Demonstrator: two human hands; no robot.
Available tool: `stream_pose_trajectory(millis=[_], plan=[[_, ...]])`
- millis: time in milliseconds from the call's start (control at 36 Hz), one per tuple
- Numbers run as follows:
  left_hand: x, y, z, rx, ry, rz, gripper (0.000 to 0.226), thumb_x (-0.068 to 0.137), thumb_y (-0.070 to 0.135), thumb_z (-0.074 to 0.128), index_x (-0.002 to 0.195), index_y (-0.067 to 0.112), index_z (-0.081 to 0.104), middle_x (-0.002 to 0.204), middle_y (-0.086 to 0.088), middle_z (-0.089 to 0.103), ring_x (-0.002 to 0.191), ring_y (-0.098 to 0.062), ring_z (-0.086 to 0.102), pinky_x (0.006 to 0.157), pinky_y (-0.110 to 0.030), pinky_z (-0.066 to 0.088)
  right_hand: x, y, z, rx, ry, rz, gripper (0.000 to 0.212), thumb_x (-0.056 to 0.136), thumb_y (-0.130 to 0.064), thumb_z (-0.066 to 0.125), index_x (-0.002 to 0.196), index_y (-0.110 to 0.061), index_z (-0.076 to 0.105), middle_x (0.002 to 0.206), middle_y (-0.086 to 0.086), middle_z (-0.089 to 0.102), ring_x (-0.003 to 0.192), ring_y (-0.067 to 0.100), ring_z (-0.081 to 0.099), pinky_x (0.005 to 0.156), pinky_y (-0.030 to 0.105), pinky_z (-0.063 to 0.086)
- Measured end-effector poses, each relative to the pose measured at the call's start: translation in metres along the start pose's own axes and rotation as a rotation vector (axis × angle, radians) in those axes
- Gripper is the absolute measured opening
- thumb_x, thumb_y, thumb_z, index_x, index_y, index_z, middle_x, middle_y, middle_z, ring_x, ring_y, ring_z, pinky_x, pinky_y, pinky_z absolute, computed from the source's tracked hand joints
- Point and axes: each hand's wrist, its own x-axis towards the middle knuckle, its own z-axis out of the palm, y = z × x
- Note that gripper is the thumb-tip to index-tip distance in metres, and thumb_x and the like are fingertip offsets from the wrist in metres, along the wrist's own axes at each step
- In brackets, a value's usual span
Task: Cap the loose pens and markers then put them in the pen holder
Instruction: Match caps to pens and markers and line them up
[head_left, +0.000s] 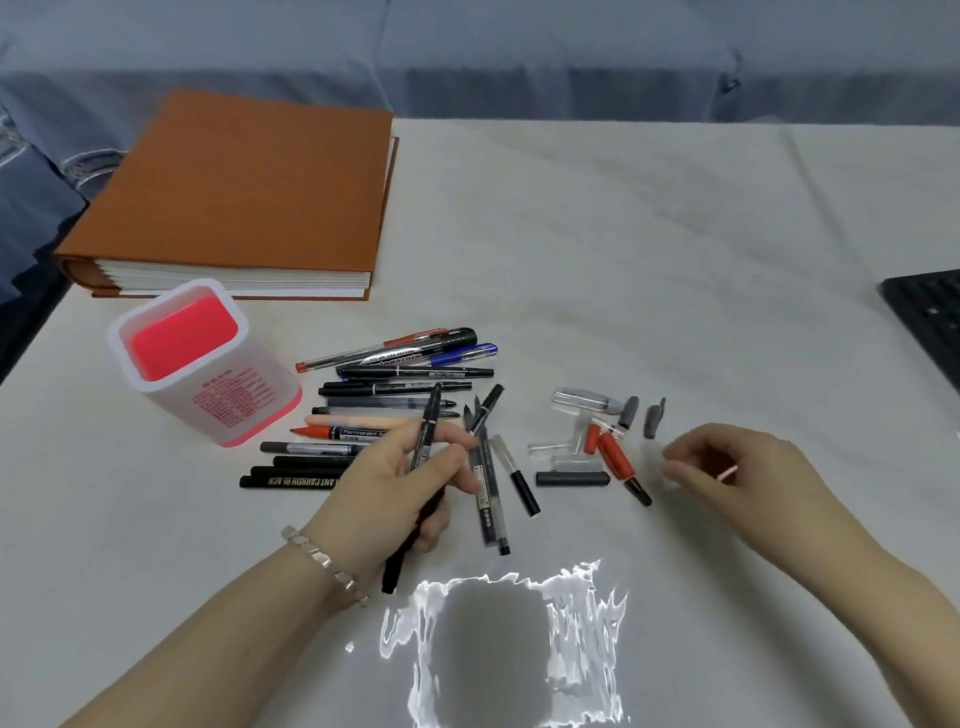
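On the white-covered surface (623, 234), far left, the pen holder (249, 400) stands upright, a translucent white tub with a pink inside, and no pens show in it. Just behind the pen holder lies a closed brown book (244, 192), flat on its cover. Right beside the pen holder, nearly touching its base, a pile of pens and markers (395, 384) lies mostly crosswise in rough rows: red, blue, black and one peach-coloured among them. Right of the pen holder and nearer the person, the left hand (395, 483), with a bracelet (324, 564) at its wrist, grasps a black pen (423, 447) with fingers curled round the barrel; the pen slants over the near edge of the pile, its far end pointing away from the person. Further right of the pen holder, a few loose pens (485, 488) lie fanned on the cloth, just beside that hand. Beyond them sits a cluster of caps (587, 441), clear, grey and red, with a red marker (618, 460) and a dark grey cap (571, 478) lying among them. Well to the right of the pen holder, the right hand (743, 478) hovers near the caps with fingers curled; something pale and blurred shows at its fingertips, and I cannot tell whether it is pinched. At the edge farthest from the pen holder, a black keyboard (930, 317) shows in part.
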Motion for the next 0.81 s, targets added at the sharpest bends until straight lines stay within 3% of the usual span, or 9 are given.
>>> stream_pose_trajectory(millis=[167,278,389,472,583,694,806], plan=[[-0.001,-0.002,0.002,0.051,0.038,0.025,0.017,0.091,0.004,0.044,0.089,0.011,0.060,0.064,-0.006,0.046,0.034,-0.007,0.045,0.035,-0.016,0.040,-0.010,0.000,0.025,-0.096,-0.004,0.005,0.011,0.076,-0.031,0.064,0.067,-0.028,0.058,0.071,-0.006,0.055,0.069,0.011,0.053,0.064,0.032,0.043],[-0.003,-0.003,-0.003,0.114,0.009,0.036,0.018,0.092,0.008,0.044,0.093,0.014,0.061,0.048,-0.002,0.044,0.036,-0.009,0.042,0.037,-0.020,0.038,-0.006,0.000,0.042,-0.228,0.012,0.004,0.007,0.082,-0.032,0.060,0.083,-0.025,0.062,0.076,-0.013,0.041,0.083,0.012,0.050,0.066,0.025,0.032],[-0.006,-0.001,-0.005,0.055,0.036,0.033,0.020,0.093,0.016,0.043,0.091,0.014,0.063,0.072,-0.004,0.045,0.041,-0.005,0.036,0.035,-0.017,0.027,-0.008,-0.003,0.045,-0.226,0.065,0.003,0.009,0.083,-0.026,0.056,0.074,-0.027,0.056,0.072,-0.017,0.039,0.082,0.008,0.045,0.065,0.026,0.033],[-0.001,-0.004,-0.010,-0.091,0.063,-0.076,0.030,0.092,0.021,0.040,0.085,0.014,0.069,0.079,-0.002,0.049,0.041,-0.008,0.037,0.034,-0.016,0.022,-0.009,-0.009,0.037,-0.093,0.091,0.016,0.012,0.080,-0.024,0.060,0.068,-0.022,0.057,0.071,-0.007,0.056,0.071,0.018,0.054,0.062,0.033,0.043],[-0.005,0.001,-0.012,-0.279,0.022,-0.127,0.038,0.092,0.021,0.036,0.084,0.009,0.071,0.077,-0.003,0.050,0.041,-0.009,0.039,0.031,-0.016,0.026,-0.005,-0.027,0.024,0.273,0.124,-0.047,0.014,0.076,-0.017,0.069,0.068,-0.027,0.062,0.062,-0.009,0.064,0.062,0.008,0.057,0.058,0.009,0.042],[-0.019,0.005,-0.007,-0.092,-0.009,0.010,0.026,0.092,0.012,0.041,0.091,0.008,0.067,0.078,-0.003,0.049,0.045,-0.006,0.039,0.036,-0.017,0.027,-0.003,-0.059,0.018,0.682,0.097,-0.106,0.017,0.077,-0.006,0.066,0.072,-0.022,0.069,0.058,-0.004,0.060,0.052,0.008,0.052,0.054,0.011,0.043],[-0.022,0.001,-0.008,0.216,-0.002,0.182,0.019,0.090,0.013,0.050,0.090,0.017,0.068,0.069,-0.008,0.041,0.045,-0.004,0.036,0.041,-0.015,0.032,-0.001,-0.082,0.020,0.822,-0.015,-0.108,0.020,0.084,-0.006,0.058,0.078,-0.021,0.070,0.055,-0.009,0.062,0.049,0.006,0.051,0.048,0.009,0.039]])
